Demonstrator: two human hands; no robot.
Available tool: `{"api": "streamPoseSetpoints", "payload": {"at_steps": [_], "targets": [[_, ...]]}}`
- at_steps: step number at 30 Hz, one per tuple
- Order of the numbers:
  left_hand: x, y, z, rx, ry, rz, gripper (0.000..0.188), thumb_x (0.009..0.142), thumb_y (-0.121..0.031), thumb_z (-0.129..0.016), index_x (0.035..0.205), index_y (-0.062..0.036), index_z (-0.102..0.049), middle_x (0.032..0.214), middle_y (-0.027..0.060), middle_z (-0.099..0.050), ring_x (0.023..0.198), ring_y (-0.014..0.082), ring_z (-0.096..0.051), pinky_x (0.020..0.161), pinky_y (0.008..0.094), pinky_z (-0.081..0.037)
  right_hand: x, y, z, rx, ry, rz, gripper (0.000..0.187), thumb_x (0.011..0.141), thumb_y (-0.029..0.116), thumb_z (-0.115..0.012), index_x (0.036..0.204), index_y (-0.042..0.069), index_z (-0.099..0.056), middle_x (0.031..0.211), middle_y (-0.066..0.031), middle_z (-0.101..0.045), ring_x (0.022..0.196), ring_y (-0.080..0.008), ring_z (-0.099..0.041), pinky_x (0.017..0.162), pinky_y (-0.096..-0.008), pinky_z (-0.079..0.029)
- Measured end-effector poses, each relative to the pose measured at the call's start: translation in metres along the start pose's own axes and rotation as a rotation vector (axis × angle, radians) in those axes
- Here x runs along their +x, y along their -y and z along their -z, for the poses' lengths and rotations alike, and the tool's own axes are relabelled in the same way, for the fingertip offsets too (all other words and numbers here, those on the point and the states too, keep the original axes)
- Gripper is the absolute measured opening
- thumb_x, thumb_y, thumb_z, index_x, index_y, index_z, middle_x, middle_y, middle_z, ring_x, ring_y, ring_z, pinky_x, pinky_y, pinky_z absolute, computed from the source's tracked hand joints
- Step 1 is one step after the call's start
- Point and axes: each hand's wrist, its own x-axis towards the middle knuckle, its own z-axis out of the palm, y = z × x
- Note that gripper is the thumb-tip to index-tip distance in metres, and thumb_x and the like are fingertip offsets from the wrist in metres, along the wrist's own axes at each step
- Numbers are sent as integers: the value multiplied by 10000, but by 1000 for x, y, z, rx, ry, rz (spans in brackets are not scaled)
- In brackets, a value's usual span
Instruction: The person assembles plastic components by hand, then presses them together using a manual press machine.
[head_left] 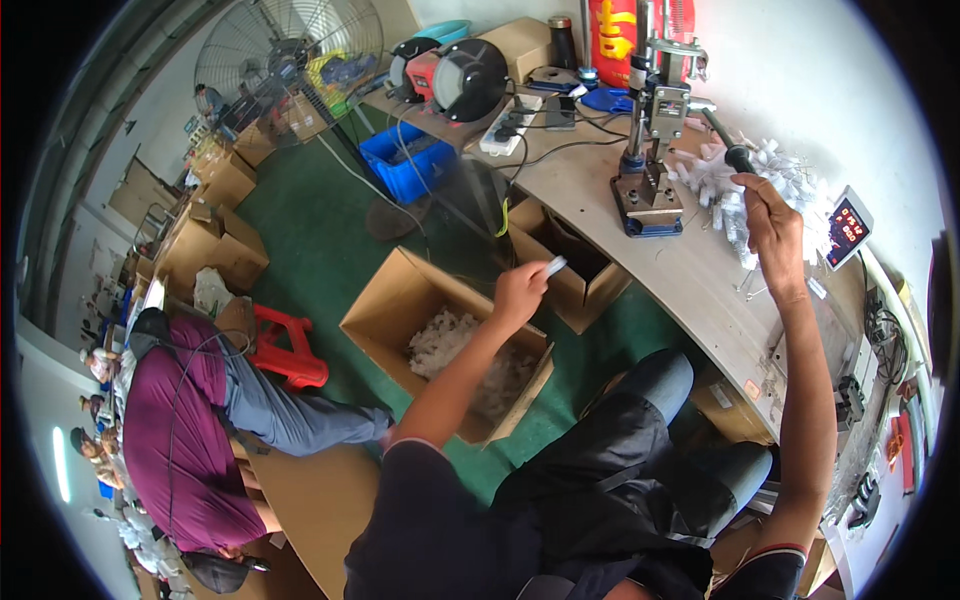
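Pinched in the fingers of my left hand (521,297) is a small whitish plastic piece (556,266), held above the gap between two cardboard boxes. My right hand (773,230) is closed on the black-knobbed lever handle (738,158) of a bench hand press (655,140). The press stands on a dark blue-edged base on the table, and its lower jig (650,190) shows no hand near it. Beside the press, close to my right hand, lies a heap of clear and white plastic pieces (765,185).
An open cardboard box (380,320) of white pieces stands on the green floor, another box (590,300) by the table (570,185). A digital counter (848,228), power strip (508,125), bench grinder (455,80), blue bin (405,160), fan (290,60) and red stool (287,345) surround me. A person in purple (175,440) bends at left.
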Motion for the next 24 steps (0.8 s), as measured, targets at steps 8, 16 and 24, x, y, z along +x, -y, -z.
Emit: {"api": "streamPoseSetpoints", "payload": {"at_steps": [8,16,24], "targets": [[-172,165,61,658,54,143,375,897,-147,-727,1252,-34,-688,1250,217,-661,1214,408,-585,1027,491,-471,9,-11,5,139,-195,-98,475,1006,206,-627,1422,-13,-564,775,-33,-612,596,-66,-525,546,-246,-447],[-272,131,75,652,-454,455,661,884,-80,-734,1476,-44,-442,1534,189,-381,1396,425,-372,1146,510,-337,-58,-52,-41,-201,156,-129,428,1006,136,-639,1425,71,-580,793,-31,-643,655,-79,-577,603,-282,-501],[-281,155,64,286,-649,1043,819,907,-208,-730,1575,-61,-280,1527,239,-384,1329,430,-477,1084,518,-439,-99,-63,-99,-706,407,309,506,900,208,-751,1364,107,-578,1279,-135,-651,1152,-342,-634,916,-452,-539]]}}
